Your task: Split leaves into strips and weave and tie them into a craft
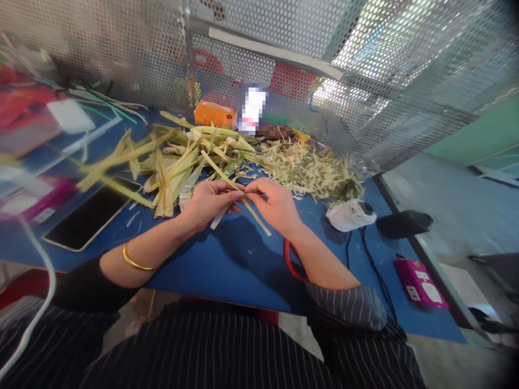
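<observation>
My left hand (208, 202) and my right hand (278, 205) meet above the blue table, fingertips touching. Between them runs a thin, pale yellow-green leaf strip (258, 219), slanting from upper left to lower right. The fingers of my left hand are closed round it, and my right thumb and forefinger pinch it near its middle. A short whitish strip (219, 219) pokes out below my left fingers. Just beyond my hands lies a heap of long, flat, yellowish leaves (182, 162). To its right is a pile of shredded leaf scraps (312, 165).
A perforated metal screen (259, 59) closes off the back. Before it are an orange packet (214, 114) and a blurred-out upright screen (253, 108). A dark phone (91, 216) lies at left. On the right are a white-wrapped spool (351, 215), black cables and a purple power strip (421, 283).
</observation>
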`<action>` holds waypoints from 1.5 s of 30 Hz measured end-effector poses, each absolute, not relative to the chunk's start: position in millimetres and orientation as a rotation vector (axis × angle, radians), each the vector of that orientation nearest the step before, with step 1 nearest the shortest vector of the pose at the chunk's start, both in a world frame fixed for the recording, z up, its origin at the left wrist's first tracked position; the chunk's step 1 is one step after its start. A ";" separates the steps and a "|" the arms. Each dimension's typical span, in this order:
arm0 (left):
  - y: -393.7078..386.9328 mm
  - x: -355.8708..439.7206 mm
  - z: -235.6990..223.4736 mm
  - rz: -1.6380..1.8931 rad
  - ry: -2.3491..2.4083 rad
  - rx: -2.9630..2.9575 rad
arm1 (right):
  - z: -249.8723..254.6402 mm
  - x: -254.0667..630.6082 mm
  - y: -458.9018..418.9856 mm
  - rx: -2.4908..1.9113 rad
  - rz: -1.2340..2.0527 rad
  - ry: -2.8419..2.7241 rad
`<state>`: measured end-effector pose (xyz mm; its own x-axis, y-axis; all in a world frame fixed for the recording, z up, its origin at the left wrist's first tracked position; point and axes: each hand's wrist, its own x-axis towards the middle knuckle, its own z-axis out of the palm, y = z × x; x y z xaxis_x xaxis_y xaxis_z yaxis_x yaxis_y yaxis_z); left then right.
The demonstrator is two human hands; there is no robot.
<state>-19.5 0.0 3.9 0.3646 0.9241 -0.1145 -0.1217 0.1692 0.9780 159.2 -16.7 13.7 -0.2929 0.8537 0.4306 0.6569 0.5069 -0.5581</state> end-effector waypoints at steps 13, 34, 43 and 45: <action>4.3 -19.2 -1.1 1.086 1.031 1.042 | 18.7 150.7 -26.9 -1.343 0.060 -2.032; 8.6 -21.4 -6.0 1.078 1.113 1.168 | 12.7 141.2 -37.8 -1.268 -0.897 -2.268; 8.6 -19.6 -8.3 1.090 1.096 1.194 | 8.0 130.3 -43.0 -1.279 -0.469 -2.422; 9.2 -20.7 -9.4 1.084 1.068 1.140 | 7.8 129.9 -42.6 -1.275 -0.254 -2.406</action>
<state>-20.7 9.2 -9.4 0.1516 0.9853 -0.0784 -0.0938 0.0933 0.9912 129.9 -42.6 7.8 -0.5015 0.7504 0.4306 0.8237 0.5664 -0.0277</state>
